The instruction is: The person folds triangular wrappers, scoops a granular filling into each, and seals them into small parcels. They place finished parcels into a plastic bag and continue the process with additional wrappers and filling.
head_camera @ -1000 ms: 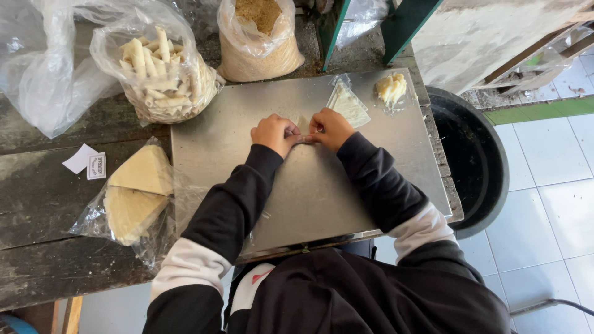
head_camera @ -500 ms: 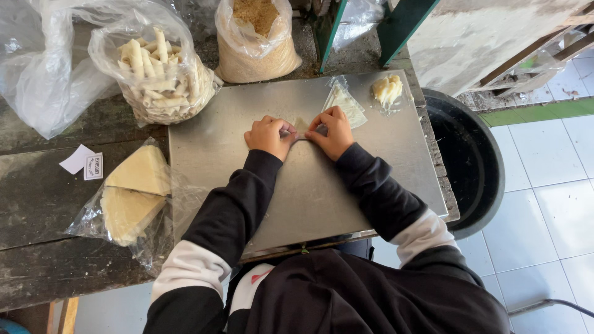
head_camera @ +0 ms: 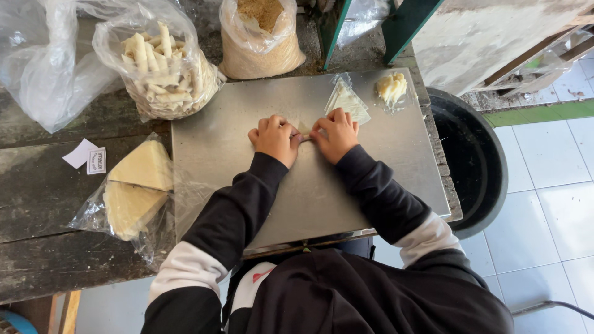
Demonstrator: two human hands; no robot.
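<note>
Both hands, left hand (head_camera: 274, 138) and right hand (head_camera: 335, 132), stay pressing one wrapper (head_camera: 304, 129).

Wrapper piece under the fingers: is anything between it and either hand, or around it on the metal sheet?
Nothing visible does. The left hand and right hand both press directly on the pale wrapper piece, on bare metal sheet. The stacked wrappers lie apart, just beyond the right hand.
</note>
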